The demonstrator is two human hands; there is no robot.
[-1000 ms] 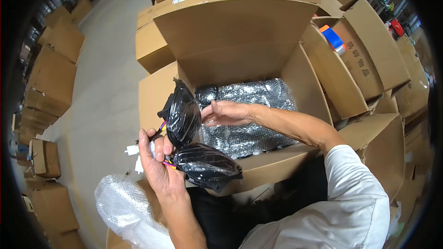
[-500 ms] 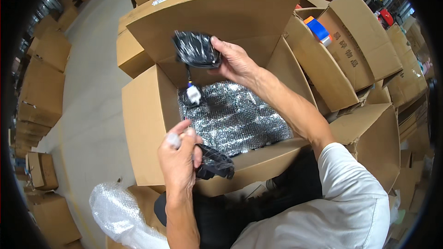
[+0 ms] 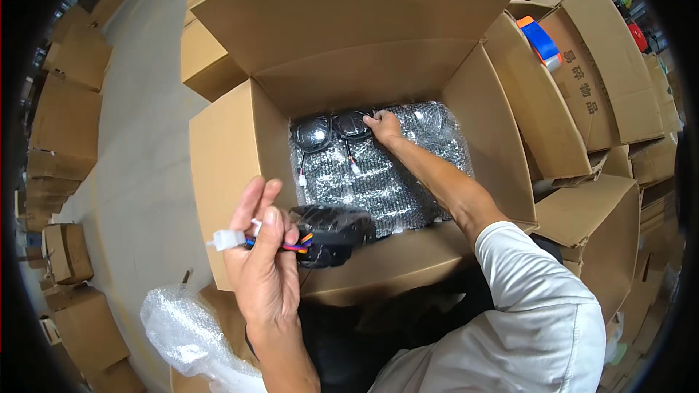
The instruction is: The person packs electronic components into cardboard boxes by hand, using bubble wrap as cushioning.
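In front of the open carton [image 3: 389, 276], my left hand [image 3: 266, 262] is closed around the wires of a black wired part [image 3: 335, 236] in clear film. Its white plug [image 3: 227, 240] sticks out past my fingers. Inside the carton, my right hand [image 3: 384, 127] grips the right edge of a second film-wrapped black part [image 3: 352, 125], which lies on bubble wrap [image 3: 386, 185]. Left of that, a similar glossy, rounded black part [image 3: 312, 133] rests along the far side. Short leads with white plugs trail from both toward me.
The carton's tall far flap [image 3: 357, 14] stands upright. More open cartons [image 3: 546, 102] crowd the right side, one with a blue and orange tape dispenser [image 3: 540, 42]. A bundle of bubble wrap [image 3: 182, 331] sits at lower left. Stacked boxes [image 3: 65, 116] line the grey floor [image 3: 145, 102].
My right hand has lowered its black part from above the carton onto the bubble wrap. My left hand has turned, bringing the white plug and coloured wires into sight. The view has shifted slightly.
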